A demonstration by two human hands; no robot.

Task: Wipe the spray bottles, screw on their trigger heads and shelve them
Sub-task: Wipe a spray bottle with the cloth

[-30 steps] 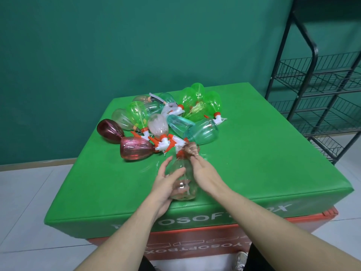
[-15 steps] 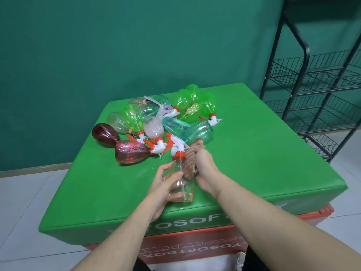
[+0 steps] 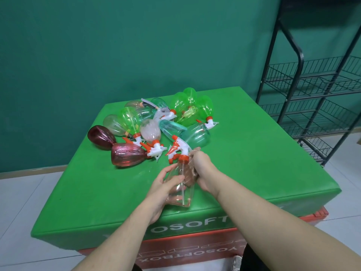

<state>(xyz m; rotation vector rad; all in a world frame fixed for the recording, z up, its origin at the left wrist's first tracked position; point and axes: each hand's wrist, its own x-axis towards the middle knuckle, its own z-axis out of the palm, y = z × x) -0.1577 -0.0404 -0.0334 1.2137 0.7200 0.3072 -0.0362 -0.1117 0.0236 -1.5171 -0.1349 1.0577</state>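
Observation:
A clear spray bottle (image 3: 180, 194) with a white and orange trigger head (image 3: 178, 153) lies near the front of the green padded block (image 3: 254, 157). My left hand (image 3: 162, 187) grips the bottle's body from the left. My right hand (image 3: 203, 171) holds a brown cloth (image 3: 190, 173) pressed against the bottle's right side. Behind them lies a pile of several green, teal, clear and dark red spray bottles (image 3: 156, 126), most with trigger heads fitted.
A black wire shelf rack (image 3: 312, 90) with several tiers stands to the right of the block. A red base (image 3: 195, 249) sits under the green block. Pale floor tiles (image 3: 19, 212) surround it, and a green wall rises behind.
My right hand with the cloth has slid from the bottle's neck down along its right side. The left hand keeps its grip on the body.

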